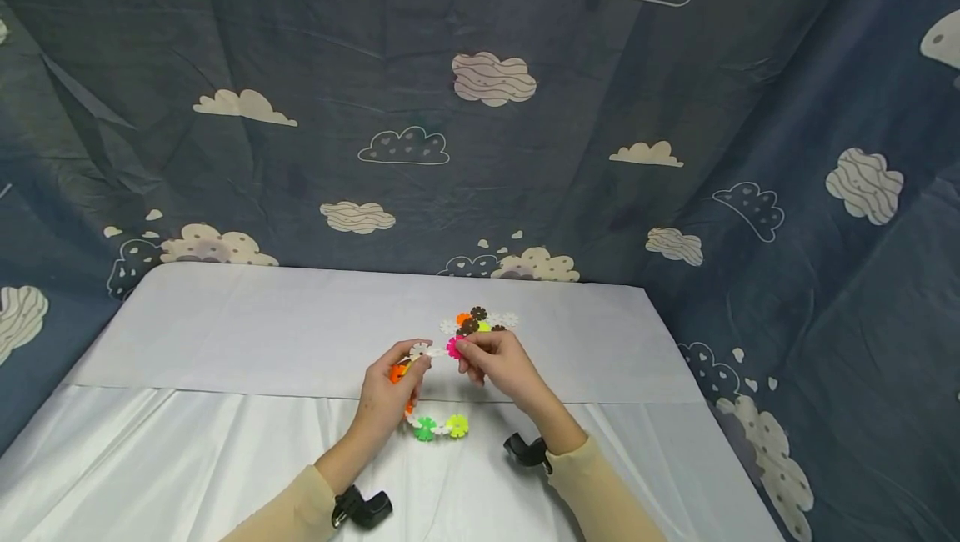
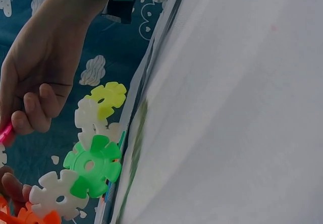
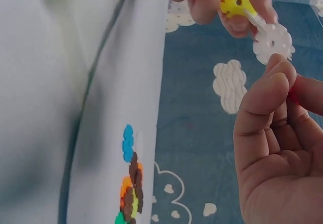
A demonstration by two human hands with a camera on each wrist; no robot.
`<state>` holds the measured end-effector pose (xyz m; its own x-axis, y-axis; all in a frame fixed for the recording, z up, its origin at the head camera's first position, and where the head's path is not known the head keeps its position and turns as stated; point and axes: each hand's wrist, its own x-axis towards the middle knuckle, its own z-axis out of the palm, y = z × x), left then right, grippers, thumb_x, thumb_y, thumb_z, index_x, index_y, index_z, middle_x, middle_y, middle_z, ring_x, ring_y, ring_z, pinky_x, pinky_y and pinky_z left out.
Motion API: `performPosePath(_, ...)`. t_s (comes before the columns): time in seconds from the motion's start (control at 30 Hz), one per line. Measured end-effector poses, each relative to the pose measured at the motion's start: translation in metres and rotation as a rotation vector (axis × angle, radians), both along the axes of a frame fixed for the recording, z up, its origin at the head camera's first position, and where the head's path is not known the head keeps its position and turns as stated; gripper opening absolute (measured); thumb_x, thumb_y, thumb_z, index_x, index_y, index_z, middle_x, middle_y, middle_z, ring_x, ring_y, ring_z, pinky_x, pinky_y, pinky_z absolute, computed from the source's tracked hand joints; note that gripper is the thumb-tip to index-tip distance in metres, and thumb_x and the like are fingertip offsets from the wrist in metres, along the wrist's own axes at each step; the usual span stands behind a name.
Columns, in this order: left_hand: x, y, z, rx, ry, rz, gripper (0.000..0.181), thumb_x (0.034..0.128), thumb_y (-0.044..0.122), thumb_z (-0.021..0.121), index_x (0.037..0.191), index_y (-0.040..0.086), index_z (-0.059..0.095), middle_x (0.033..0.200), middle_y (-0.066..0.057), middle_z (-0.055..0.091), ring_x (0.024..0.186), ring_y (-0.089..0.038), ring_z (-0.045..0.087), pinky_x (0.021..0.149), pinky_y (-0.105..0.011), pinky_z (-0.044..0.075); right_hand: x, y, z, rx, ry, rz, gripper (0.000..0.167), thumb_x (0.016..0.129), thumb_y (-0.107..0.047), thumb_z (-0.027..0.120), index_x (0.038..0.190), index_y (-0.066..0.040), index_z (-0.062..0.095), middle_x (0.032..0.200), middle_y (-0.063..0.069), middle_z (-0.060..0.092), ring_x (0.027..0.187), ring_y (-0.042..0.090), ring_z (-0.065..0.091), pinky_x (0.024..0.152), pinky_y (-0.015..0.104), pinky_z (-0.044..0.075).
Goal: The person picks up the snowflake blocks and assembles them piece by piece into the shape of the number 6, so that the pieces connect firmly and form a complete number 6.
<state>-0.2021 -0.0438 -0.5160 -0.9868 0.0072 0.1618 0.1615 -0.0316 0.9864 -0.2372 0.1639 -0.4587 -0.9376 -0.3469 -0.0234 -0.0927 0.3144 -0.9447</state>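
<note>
My left hand [image 1: 385,389] holds a chain of interlocking plastic flower discs. Below that hand curves the loose end, with a green disc [image 2: 96,166], white ones and a yellow-green disc [image 1: 457,425] at the tip. Orange discs [image 1: 398,372] and a yellow disc [image 3: 236,1] sit by the left fingers. From their tips a white disc [image 3: 273,43] sticks out toward the right hand. Thumb and fingers of my right hand [image 1: 504,365] pinch a pink disc [image 1: 453,348] beside the chain's white end. Whether pink and white are joined, I cannot tell; fingers hide most of the pink one.
Behind the right hand lies a small pile of loose flower discs [image 1: 470,326] in brown, orange, white and yellow. A blue disc [image 3: 128,143] shows among them in the right wrist view. White cloth covers the table [image 1: 247,333], and a dark cloud-patterned curtain [image 1: 300,58] hangs behind.
</note>
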Motion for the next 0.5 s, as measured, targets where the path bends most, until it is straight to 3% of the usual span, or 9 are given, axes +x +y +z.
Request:
performPosePath(0.13,-0.001,0.001,0.000,0.002,-0.006,-0.001,0.025,0.1039,0.021,0.071,0.126,0.009,0.072,0.087,-0.023,0.067,0.056,-0.009,0.052,0.052,-0.022,0.047,0.001,-0.005,-0.006,-0.008,0.025,-0.025,0.035,0.107,-0.022,0.066,0.104,0.012,0.072,0.075,0.007,0.068,0.059,0.011,0.054,0.055,0.021,0.048)
performPosePath(0.37,-0.001,0.003,-0.001,0.018,-0.028,-0.006,0.021,0.1068,0.023,0.066,0.121,0.007,0.070,0.086,-0.025,0.065,0.054,-0.009,0.051,0.048,-0.023,0.048,0.007,-0.018,-0.017,-0.078,0.022,-0.082,0.035,0.108,-0.022,0.064,0.105,0.012,0.072,0.072,-0.003,0.069,0.057,0.009,0.058,0.056,0.020,0.052)
performPosePath(0.5,-0.002,0.002,-0.004,0.014,-0.036,-0.009,0.020,0.1073,0.024,0.065,0.119,0.009,0.070,0.078,-0.017,0.062,0.054,-0.009,0.051,0.048,-0.022,0.047,0.006,-0.021,-0.022,-0.114,0.013,-0.090,0.036,0.108,-0.022,0.064,0.107,0.014,0.071,0.073,-0.004,0.070,0.057,0.007,0.061,0.057,0.021,0.054)
